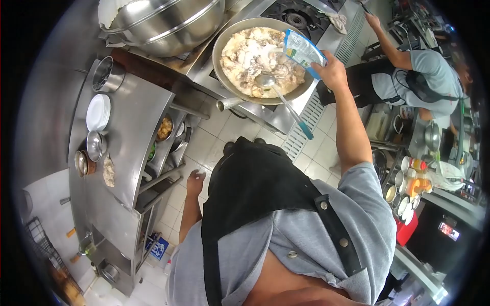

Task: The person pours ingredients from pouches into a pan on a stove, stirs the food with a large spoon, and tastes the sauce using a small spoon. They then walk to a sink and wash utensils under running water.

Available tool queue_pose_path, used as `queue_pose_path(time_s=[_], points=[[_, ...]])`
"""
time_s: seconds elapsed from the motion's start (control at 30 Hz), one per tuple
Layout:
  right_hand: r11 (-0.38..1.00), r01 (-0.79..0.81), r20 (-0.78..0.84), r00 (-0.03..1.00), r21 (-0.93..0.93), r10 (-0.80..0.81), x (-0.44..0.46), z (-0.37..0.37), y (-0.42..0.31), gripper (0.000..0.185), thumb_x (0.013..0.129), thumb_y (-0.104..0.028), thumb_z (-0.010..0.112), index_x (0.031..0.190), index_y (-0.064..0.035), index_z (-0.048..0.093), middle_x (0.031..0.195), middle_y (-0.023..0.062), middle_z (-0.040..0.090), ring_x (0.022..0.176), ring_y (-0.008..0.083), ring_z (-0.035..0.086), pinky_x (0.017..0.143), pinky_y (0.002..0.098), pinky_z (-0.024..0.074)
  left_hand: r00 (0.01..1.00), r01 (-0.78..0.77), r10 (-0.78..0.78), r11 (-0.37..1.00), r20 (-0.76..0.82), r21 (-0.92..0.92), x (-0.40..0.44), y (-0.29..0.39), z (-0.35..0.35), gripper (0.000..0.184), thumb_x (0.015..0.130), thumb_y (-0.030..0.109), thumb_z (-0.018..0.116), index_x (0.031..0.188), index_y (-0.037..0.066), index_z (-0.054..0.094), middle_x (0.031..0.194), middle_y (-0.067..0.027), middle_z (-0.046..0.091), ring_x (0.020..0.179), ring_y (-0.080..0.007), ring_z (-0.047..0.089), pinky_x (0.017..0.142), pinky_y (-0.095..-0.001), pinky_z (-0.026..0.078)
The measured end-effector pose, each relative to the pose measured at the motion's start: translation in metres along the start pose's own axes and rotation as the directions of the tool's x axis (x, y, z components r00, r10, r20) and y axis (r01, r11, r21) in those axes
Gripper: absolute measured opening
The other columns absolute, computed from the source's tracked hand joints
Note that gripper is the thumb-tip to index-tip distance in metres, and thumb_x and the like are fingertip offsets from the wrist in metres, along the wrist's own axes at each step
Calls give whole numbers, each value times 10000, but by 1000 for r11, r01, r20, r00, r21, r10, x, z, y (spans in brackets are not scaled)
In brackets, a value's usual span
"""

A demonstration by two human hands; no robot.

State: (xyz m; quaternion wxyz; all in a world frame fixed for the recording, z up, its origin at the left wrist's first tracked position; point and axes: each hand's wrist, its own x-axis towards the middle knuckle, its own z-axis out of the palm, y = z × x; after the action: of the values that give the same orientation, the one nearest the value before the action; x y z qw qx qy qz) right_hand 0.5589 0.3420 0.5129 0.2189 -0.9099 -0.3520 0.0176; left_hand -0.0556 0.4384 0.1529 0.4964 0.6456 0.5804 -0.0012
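Observation:
My right hand (331,70) is closed on a blue-and-white pouch (304,49), gripping its lower right end. The pouch tilts over the right side of a wide pan (218,47), its other end above the food. Chunky pieces in a pale, creamy sauce (255,48) fill the pan, with a whiter patch near the middle. A metal ladle (288,104) with a teal handle end rests in the pan, its handle across the rim towards me. My left hand (195,181) hangs low at my side, fingers loosely bent and holding nothing visible.
A large steel pot (168,25) stands left of the pan; a gas burner (296,18) is behind it. On the left, a steel table (127,127) carries plates (98,112), bowls and a cloth. Another person (413,76) works at the right, near several containers (403,191).

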Motion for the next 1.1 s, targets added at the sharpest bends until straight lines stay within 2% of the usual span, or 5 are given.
queue_pose_path(time_s=[0.2,0.5,0.63,1.03,1.1], points=[[997,47,56,997,-54,-43,-27,-24,0,490,787,-312,753,1238,-139,675,983,188,725,948,363,698,863,447,539,998,-63,63,996,-3,-65,13,34,7,596,858,364,763,1293,-14,613,1085,-159,746,1050,-315,705,917,-399,535],[982,149,64,988,-119,-142,17,0,-71,470,809,-323,713,1254,-174,678,1050,185,731,1024,372,690,909,465,542,985,-132,98,957,143,258,16,-43,-8,639,868,434,712,1271,-52,611,875,-136,745,832,-237,721,807,-353,550],[963,147,65,989,-224,-136,52,13,-92,509,821,-310,684,1319,-211,648,1140,169,722,1097,340,677,964,454,531,994,104,-103,994,35,-29,-10,-22,-19,624,867,386,737,1290,-54,603,828,-114,727,665,-186,668,657,-339,542],[906,132,18,990,-402,-137,44,-24,-36,554,837,-316,697,1366,-173,615,1145,199,714,1108,354,672,957,465,527,994,87,-90,994,60,61,-32,-53,-14,547,893,346,732,1246,-59,626,830,-124,732,694,-177,673,661,-339,541],[906,161,49,987,-392,-154,35,-30,-34,547,825,-298,713,1344,-150,626,1119,211,716,1081,367,676,942,469,530,997,-19,12,995,-74,-99,-18,-56,-18,503,904,341,722,1207,-53,643,828,-130,736,724,-194,686,694,-344,545]])
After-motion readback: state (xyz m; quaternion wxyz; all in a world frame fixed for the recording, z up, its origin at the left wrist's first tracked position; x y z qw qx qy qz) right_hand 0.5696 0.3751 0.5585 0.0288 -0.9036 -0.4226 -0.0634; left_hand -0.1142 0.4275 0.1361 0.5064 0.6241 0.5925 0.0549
